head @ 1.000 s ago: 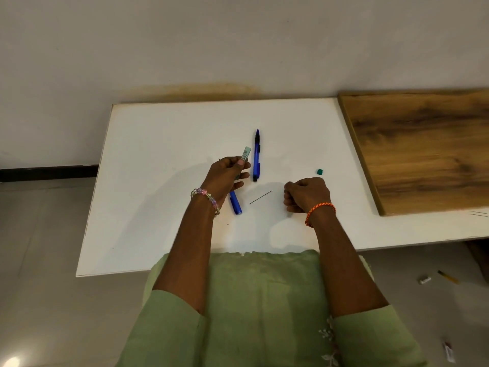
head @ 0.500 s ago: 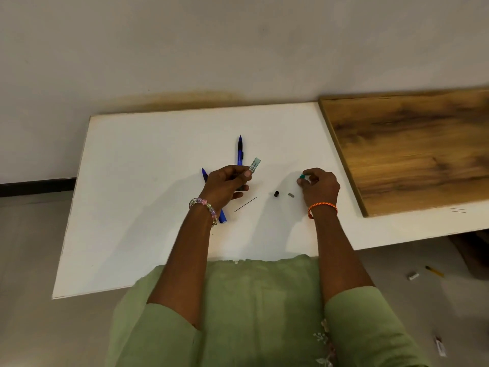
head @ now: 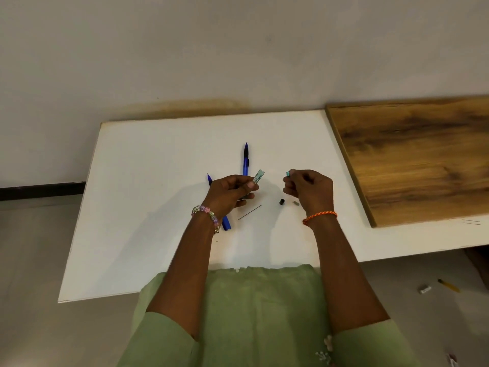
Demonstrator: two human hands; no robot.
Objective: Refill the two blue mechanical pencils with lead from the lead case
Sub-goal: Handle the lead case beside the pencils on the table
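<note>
Two hands over white table (head: 148,197). Left hand (head: 229,193) pinched lead case (head: 258,177), raised, near upper blue pencil (head: 245,160); second pencil (head: 226,222) under that wrist. Right hand (head: 308,188) pinched green cap (head: 287,173). Loose lead (head: 249,212), black cap (head: 281,201), grey piece (head: 296,203) lay between.

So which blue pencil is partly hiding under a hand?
The slanted blue pencil under the left hand. The other blue pencil lies in the open, pointing at the wall.
</note>
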